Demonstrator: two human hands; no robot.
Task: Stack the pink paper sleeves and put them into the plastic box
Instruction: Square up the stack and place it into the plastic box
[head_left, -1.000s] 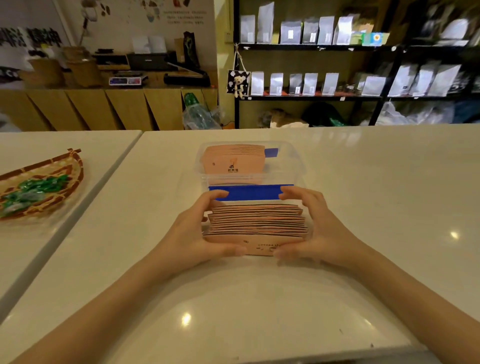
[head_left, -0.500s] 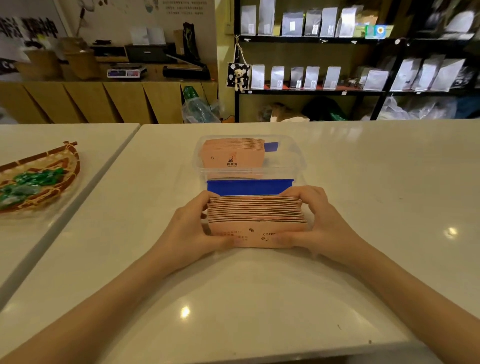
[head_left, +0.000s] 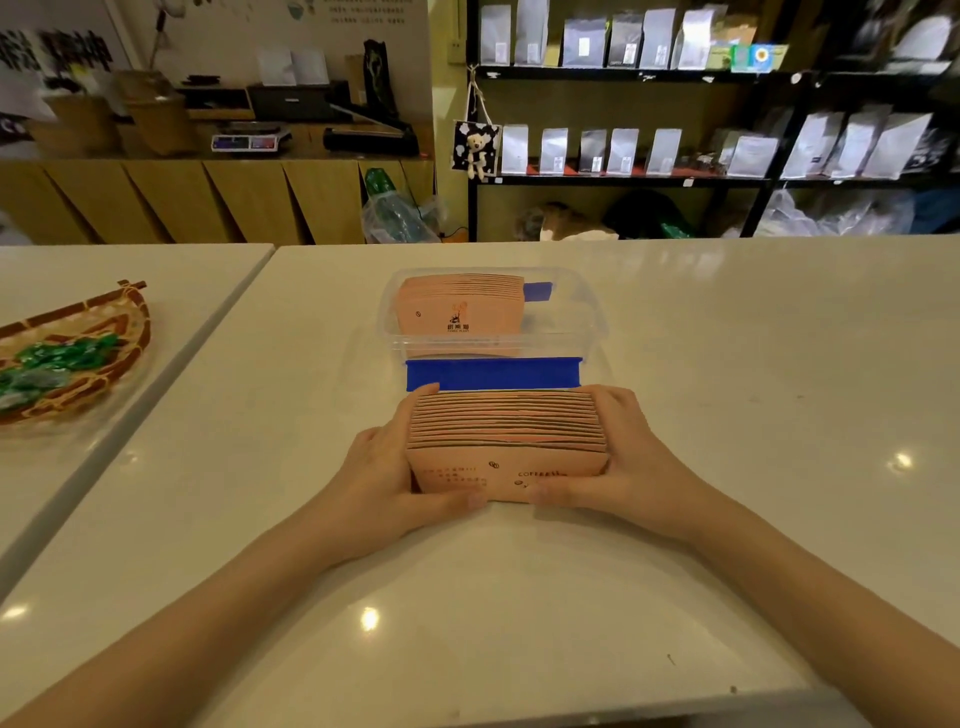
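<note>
A thick stack of pink paper sleeves (head_left: 506, 441) stands on edge on the white table, pressed together between my two hands. My left hand (head_left: 384, 475) grips its left end and my right hand (head_left: 626, 467) grips its right end, thumbs on the front sleeve. Just behind the stack sits the clear plastic box (head_left: 582, 317) with a blue flap (head_left: 491, 374) on its near side. Another bundle of pink sleeves (head_left: 457, 309) stands inside the box at its left; the right part of the box holds nothing visible.
A woven basket (head_left: 104, 364) with green wrapped pieces lies on the neighbouring table at the left, across a gap (head_left: 156, 395) between the tabletops. Shelves with pouches and a wooden counter stand beyond the table's far edge.
Both hands have squeezed the loose stack into a tighter, squarer block and tilted it more upright. It sits slightly closer to me than before.
</note>
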